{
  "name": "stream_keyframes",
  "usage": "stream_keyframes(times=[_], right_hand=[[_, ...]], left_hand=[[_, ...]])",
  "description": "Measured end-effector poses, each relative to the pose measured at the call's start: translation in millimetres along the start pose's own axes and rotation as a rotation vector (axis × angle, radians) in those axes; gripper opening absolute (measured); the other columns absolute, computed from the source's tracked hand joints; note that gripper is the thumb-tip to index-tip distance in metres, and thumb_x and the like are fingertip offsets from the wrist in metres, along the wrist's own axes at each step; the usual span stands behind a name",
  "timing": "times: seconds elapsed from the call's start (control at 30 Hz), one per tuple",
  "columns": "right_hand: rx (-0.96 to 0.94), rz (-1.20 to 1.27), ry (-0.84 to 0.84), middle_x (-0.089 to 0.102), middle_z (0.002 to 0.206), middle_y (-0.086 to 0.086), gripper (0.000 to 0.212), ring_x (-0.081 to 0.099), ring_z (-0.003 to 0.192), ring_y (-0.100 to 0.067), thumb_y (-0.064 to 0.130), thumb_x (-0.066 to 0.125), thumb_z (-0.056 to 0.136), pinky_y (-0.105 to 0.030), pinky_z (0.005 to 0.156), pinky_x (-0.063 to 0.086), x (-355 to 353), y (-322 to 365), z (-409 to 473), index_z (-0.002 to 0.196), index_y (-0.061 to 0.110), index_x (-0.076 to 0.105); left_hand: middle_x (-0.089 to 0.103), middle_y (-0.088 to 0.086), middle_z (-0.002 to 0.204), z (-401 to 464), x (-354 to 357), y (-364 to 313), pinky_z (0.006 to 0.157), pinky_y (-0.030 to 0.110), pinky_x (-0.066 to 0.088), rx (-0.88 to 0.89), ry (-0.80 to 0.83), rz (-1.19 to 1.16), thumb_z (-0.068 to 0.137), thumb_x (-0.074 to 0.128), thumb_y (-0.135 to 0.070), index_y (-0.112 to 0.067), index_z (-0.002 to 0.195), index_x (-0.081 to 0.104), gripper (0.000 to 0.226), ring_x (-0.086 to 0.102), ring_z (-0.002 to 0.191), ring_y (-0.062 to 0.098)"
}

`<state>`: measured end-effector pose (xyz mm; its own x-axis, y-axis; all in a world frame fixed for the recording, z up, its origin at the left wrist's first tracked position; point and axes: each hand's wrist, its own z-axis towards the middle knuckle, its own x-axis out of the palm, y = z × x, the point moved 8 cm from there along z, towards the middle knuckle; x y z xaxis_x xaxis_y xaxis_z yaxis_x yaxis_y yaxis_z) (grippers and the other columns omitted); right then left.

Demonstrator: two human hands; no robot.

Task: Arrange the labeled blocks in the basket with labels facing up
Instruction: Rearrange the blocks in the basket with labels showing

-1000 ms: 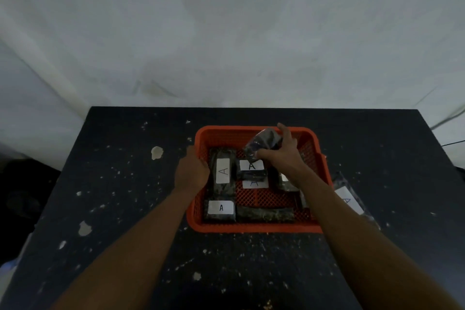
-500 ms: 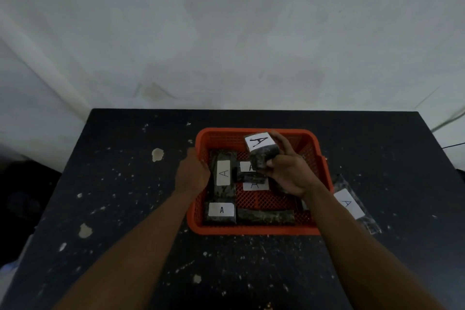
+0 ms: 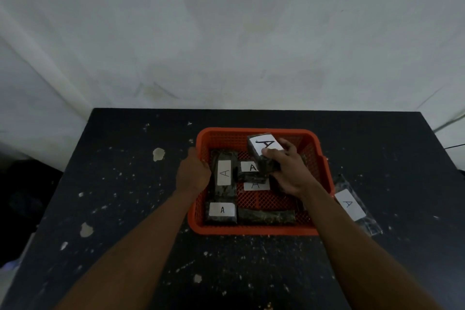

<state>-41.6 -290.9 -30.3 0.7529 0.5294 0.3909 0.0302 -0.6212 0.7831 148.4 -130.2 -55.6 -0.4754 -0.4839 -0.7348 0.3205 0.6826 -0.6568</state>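
Observation:
An orange mesh basket (image 3: 254,230) sits mid-table. My right hand (image 3: 289,171) holds a dark wrapped block (image 3: 263,152) above the basket's back half, its white "A" label facing up. My left hand (image 3: 193,173) grips the basket's left rim. Inside lie several dark blocks: a long one at the left (image 3: 224,173), one at the front left (image 3: 222,211), and two in the middle (image 3: 249,167) (image 3: 255,186), all showing "A" labels. A block along the front (image 3: 266,216) shows no label.
Another labelled block in clear wrap (image 3: 351,205) lies on the black speckled table (image 3: 125,196) just right of the basket. A white wall rises behind the table's far edge. The floor drops off dark at the left.
My right hand turned the held block over, bringing its "A" label up, and lifted it slightly toward the basket's back. My left hand stayed on the rim.

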Motion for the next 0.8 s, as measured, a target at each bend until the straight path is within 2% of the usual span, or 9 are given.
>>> stream_keyframes(times=[0.1, 0.2, 0.3, 0.47, 0.53, 0.63, 0.7, 0.77, 0.8], right_hand=[[-0.050, -0.136, -0.023, 0.061, 0.123, -0.019, 0.066, 0.067, 0.104, -0.035, 0.001, 0.075, 0.079, -0.048, 0.084, 0.058, -1.9, 6.3, 0.2, 0.134, 0.014, 0.040], [-0.106, -0.195, -0.048, 0.062, 0.120, -0.019, 0.056, 0.066, 0.105, -0.039, 0.001, 0.075, 0.080, -0.056, 0.087, 0.056, -3.6, 12.9, 1.4, 0.129, 0.016, 0.050], [-0.165, -0.274, -0.099, 0.065, 0.117, -0.016, 0.048, 0.068, 0.101, -0.035, 0.005, 0.074, 0.083, -0.055, 0.085, 0.057, -8.0, 18.7, 5.7, 0.126, 0.016, 0.055], [-0.268, -0.561, -0.224, 0.068, 0.107, 0.000, 0.033, 0.069, 0.094, -0.018, 0.021, 0.077, 0.084, -0.039, 0.078, 0.060, -17.0, 28.5, 18.8, 0.110, 0.020, 0.056], [-0.235, -0.624, -0.237, 0.066, 0.107, 0.000, 0.036, 0.067, 0.096, -0.017, 0.027, 0.075, 0.085, -0.032, 0.074, 0.056, -18.8, 27.4, 28.1, 0.112, 0.018, 0.052], [-0.193, -0.755, -0.209, 0.061, 0.107, -0.003, 0.037, 0.062, 0.097, -0.020, 0.032, 0.071, 0.088, -0.028, 0.070, 0.050, -17.2, 23.8, 42.2, 0.115, 0.017, 0.051], [-0.184, -0.831, -0.197, 0.057, 0.112, -0.006, 0.034, 0.060, 0.100, -0.025, 0.033, 0.070, 0.088, -0.035, 0.076, 0.054, -15.4, 22.0, 48.3, 0.115, 0.019, 0.055], [-0.183, -0.935, -0.217, 0.048, 0.122, -0.012, 0.036, 0.057, 0.103, -0.029, 0.034, 0.071, 0.088, -0.044, 0.091, 0.053, -13.8, 21.6, 52.0, 0.119, 0.020, 0.059], [-0.186, -0.982, -0.232, 0.048, 0.122, -0.015, 0.036, 0.057, 0.102, -0.031, 0.031, 0.070, 0.088, -0.045, 0.092, 0.052, -13.2, 21.7, 53.4, 0.120, 0.019, 0.060]], left_hand=[[0.061, 0.006, 0.081, 0.5, 0.4, 0.1, 0.066, 0.038, 0.054, -0.003, 0.005, -0.005, 0.096, 0.047, -0.012, -0.011, 0.105, 0.048, 0.008, 0.062, 0.069, 0.022], [0.061, 0.006, 0.082, 0.4, 0.3, 1.0, 0.066, 0.039, 0.054, -0.008, 0.006, 0.002, 0.097, 0.047, -0.013, -0.011, 0.105, 0.048, 0.009, 0.061, 0.069, 0.022], [0.061, 0.006, 0.080, 0.2, -0.4, 1.3, 0.066, 0.039, 0.053, -0.007, 0.005, 0.007, 0.096, 0.047, -0.013, -0.011, 0.106, 0.048, 0.010, 0.061, 0.069, 0.022], [0.061, 0.006, 0.081, 0.4, -0.2, -0.2, 0.066, 0.040, 0.054, -0.004, 0.018, 0.006, 0.097, 0.047, -0.014, -0.013, 0.104, 0.047, 0.008, 0.062, 0.070, 0.022], [0.061, 0.005, 0.081, 0.0, 0.0, -0.1, 0.066, 0.041, 0.054, -0.001, 0.018, 0.000, 0.097, 0.047, -0.014, -0.014, 0.104, 0.047, 0.007, 0.062, 0.070, 0.022], [0.061, 0.004, 0.080, -0.5, -1.3, -0.2, 0.059, 0.033, 0.049, 0.002, 0.001, -0.006, 0.096, 0.047, -0.014, -0.014, 0.104, 0.048, 0.008, 0.060, 0.067, 0.019], [0.060, 0.003, 0.079, -1.0, -1.5, -0.6, 0.055, 0.031, 0.045, -0.002, 0.000, -0.012, 0.097, 0.047, -0.014, -0.015, 0.102, 0.048, 0.006, 0.060, 0.066, 0.017], [0.059, 0.002, 0.079, -1.7, -2.0, -1.0, 0.058, 0.032, 0.046, -0.005, -0.001, -0.010, 0.096, 0.047, -0.014, -0.016, 0.100, 0.048, 0.004, 0.060, 0.067, 0.017], [0.059, 0.002, 0.078, -1.9, -2.4, -1.4, 0.058, 0.033, 0.046, -0.003, -0.005, -0.007, 0.096, 0.047, -0.013, -0.016, 0.099, 0.047, 0.004, 0.060, 0.067, 0.017]])
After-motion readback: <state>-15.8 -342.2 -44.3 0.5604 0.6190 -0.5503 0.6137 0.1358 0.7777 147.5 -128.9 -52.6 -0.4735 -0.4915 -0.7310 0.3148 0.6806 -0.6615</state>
